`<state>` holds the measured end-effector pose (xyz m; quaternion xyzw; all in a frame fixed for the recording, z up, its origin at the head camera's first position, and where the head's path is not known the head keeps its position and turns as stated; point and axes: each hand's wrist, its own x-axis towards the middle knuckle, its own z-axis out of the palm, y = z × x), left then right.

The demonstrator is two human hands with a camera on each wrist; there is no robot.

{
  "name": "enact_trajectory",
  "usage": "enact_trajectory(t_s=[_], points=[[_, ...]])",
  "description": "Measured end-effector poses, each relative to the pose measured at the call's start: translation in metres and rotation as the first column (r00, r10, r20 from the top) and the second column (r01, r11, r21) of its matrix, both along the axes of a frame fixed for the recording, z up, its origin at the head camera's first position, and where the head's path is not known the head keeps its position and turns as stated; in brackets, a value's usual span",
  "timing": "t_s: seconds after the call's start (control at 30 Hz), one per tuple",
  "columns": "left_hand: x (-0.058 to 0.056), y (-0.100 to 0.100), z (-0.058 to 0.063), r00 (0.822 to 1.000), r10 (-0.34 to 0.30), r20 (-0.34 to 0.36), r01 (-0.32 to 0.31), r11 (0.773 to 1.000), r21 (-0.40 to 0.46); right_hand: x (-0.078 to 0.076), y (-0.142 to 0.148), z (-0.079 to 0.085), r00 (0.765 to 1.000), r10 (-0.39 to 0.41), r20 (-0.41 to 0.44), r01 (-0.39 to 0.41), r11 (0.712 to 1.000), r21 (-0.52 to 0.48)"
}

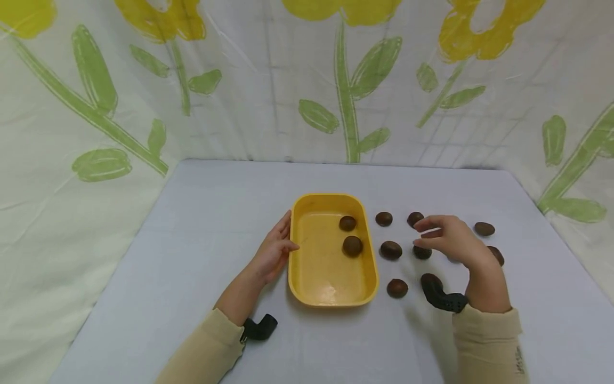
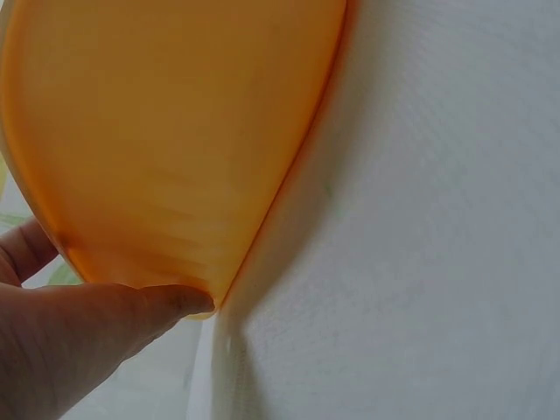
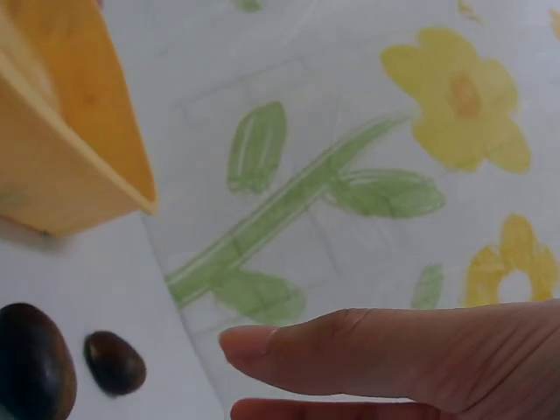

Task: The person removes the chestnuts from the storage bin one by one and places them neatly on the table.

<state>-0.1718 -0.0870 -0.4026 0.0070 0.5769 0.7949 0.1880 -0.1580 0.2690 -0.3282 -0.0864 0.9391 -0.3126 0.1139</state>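
My left hand (image 1: 272, 255) holds the left rim of a yellow plastic tray (image 1: 316, 272), its thumb over the edge and its other fingers along the outside. In the left wrist view the thumb (image 2: 166, 300) presses against the tray wall (image 2: 175, 131). Two brown chestnuts (image 1: 352, 246) lie inside, toward the right wall. To the right of the tray, my right hand (image 1: 458, 240) hovers over loose chestnuts, thumb and fingers apart with nothing visible between them. Nearest its fingertips are one chestnut (image 1: 422, 252) below and another chestnut (image 1: 415, 218) behind, partly covered.
Several more chestnuts lie scattered right of the tray, among them one beside its wall (image 1: 390, 250), one in front (image 1: 397, 288) and one at far right (image 1: 484, 229). They rest on a white table (image 1: 201, 240). A flower-painted curtain (image 1: 249, 96) hangs behind it.
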Motion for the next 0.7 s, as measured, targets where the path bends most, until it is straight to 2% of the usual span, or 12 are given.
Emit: enact_trajectory(t_s=[0.13, 0.23, 0.5, 0.7], points=[[0.0, -0.001, 0.0, 1.0, -0.004, -0.008, 0.004, 1.0, 0.0, -0.011, -0.014, 0.008, 1.0, -0.007, -0.005, 0.007, 0.999, -0.037], [0.0, -0.001, 0.0, 1.0, -0.007, -0.013, 0.007, 1.0, 0.004, -0.021, -0.025, 0.011, 1.0, 0.004, 0.023, -0.003, 0.997, -0.071], [0.001, -0.001, 0.001, 1.0, -0.006, -0.009, 0.006, 1.0, 0.008, -0.043, -0.059, 0.009, 0.994, 0.051, 0.095, -0.03, 0.976, -0.214], [0.001, 0.0, 0.001, 1.0, 0.003, -0.002, -0.003, 1.0, -0.001, -0.059, -0.09, 0.006, 0.984, 0.113, 0.137, -0.085, 0.977, -0.196]])
